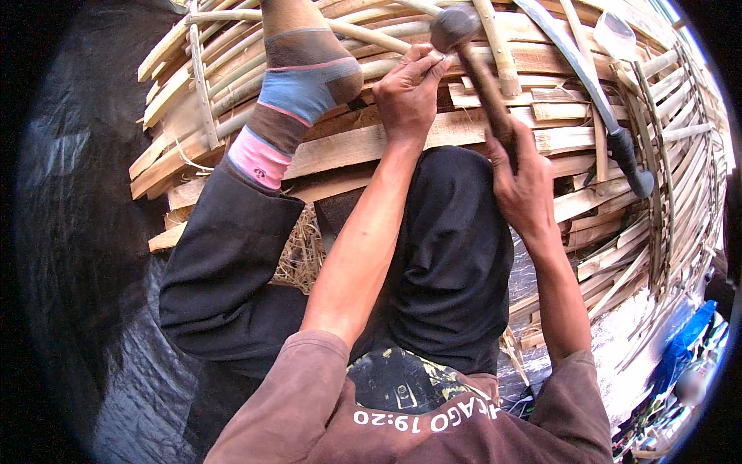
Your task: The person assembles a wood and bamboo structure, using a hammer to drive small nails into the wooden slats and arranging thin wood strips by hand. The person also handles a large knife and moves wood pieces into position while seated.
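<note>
My right hand (525, 174) is wrapped round the brown wooden handle of a hammer (487, 89). The dark, rounded hammer head hangs just above the fingertips of my left hand (408, 97). Those fingers are closed in a pinch on a small thin nail (443, 58), mostly hidden by them. The pinch sits at the end of a pale round pole (371, 37), over a bed of split wooden slats (355, 147). My left foot in a striped sock (290, 93) rests on the slats to the left of my hands.
A machete (576, 69) with a curved black handle lies on the slats at the right. Beyond it curves a woven fence of bamboo strips (684, 155). A clear plastic bag or cup (614, 37) is near the far right. Black plastic sheeting (69, 216) covers the left side.
</note>
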Demonstrator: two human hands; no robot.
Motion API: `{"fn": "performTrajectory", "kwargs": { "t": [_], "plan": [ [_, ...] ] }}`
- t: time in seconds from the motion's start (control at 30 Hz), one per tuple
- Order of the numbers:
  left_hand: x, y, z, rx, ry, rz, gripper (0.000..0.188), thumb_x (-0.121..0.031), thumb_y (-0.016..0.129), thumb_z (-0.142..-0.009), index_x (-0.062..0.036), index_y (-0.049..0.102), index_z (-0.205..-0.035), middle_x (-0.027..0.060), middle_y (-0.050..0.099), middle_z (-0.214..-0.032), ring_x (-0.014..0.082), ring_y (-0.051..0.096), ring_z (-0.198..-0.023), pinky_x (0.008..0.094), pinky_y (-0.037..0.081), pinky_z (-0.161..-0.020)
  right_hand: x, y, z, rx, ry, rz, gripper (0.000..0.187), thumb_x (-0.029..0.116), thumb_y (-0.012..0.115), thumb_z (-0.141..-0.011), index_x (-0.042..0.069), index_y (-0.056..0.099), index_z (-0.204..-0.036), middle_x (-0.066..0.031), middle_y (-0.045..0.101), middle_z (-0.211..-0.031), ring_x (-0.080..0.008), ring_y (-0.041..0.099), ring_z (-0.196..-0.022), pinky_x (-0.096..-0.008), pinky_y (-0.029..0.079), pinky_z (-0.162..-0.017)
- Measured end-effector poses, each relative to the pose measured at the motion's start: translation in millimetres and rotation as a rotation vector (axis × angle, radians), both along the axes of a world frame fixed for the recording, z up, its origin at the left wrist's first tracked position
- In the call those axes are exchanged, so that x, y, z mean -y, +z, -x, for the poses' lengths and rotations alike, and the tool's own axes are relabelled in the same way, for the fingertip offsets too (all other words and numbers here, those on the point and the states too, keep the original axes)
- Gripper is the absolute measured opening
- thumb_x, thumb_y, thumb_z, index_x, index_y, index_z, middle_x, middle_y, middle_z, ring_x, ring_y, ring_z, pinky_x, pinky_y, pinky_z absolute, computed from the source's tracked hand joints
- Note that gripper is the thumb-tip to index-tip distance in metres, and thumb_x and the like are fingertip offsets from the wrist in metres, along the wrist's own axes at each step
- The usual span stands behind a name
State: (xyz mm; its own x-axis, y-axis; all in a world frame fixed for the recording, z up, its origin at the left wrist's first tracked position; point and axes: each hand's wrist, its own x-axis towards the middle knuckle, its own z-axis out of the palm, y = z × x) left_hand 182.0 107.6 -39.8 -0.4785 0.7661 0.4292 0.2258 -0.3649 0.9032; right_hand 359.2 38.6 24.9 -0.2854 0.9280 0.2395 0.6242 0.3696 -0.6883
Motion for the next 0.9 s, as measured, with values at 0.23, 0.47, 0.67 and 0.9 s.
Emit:
{"fn": "performTrajectory", "kwargs": {
  "t": [0.23, 0.47, 0.67, 0.9],
  "plan": [
    [2, -3, 9, 0.015, 0.072, -0.007, 0.020, -0.007, 0.080, -0.081, 0.0020, 0.076, -0.099, 0.0088, 0.073, -0.105, 0.0144, 0.067, -0.097, 0.0261, 0.053, -0.087, 7, 27, 9, -0.237, -0.073, 0.041, 0.028, 0.022, 0.060, -0.098, 0.005, 0.053, -0.119, -0.0180, 0.061, -0.074, -0.0245, 0.063, -0.062, -0.0361, 0.048, -0.058],
    [4, 3, 7, 0.026, 0.039, 0.016, 0.019, -0.007, 0.080, -0.081, 0.0030, 0.076, -0.097, 0.0094, 0.072, -0.105, 0.0141, 0.066, -0.098, 0.0254, 0.052, -0.086, 6, 40, 10, -0.221, -0.122, 0.070, 0.025, 0.024, 0.060, -0.099, 0.005, 0.055, -0.114, -0.0170, 0.063, -0.075, -0.0235, 0.061, -0.061, -0.0376, 0.047, -0.057],
    [1, -5, 8, 0.045, 0.029, -0.023, 0.019, -0.006, 0.080, -0.081, 0.0031, 0.076, -0.097, 0.0103, 0.072, -0.106, 0.0148, 0.066, -0.099, 0.0266, 0.053, -0.086, 1, 3, 10, -0.073, -0.020, 0.092, 0.028, 0.024, 0.060, -0.098, 0.006, 0.053, -0.119, -0.0234, 0.066, -0.082, -0.0377, 0.069, -0.075, -0.0431, 0.051, -0.065],
    [1, -3, 7, 0.013, 0.016, -0.021, 0.019, -0.007, 0.080, -0.081, 0.0002, 0.077, -0.099, 0.0096, 0.072, -0.107, 0.0153, 0.066, -0.099, 0.0283, 0.052, -0.089, 6, 32, 4, -0.250, -0.114, 0.102, 0.021, 0.020, 0.060, -0.099, 0.004, 0.056, -0.112, -0.0171, 0.065, -0.077, -0.0208, 0.062, -0.062, -0.0346, 0.049, -0.060]
  ]
}}
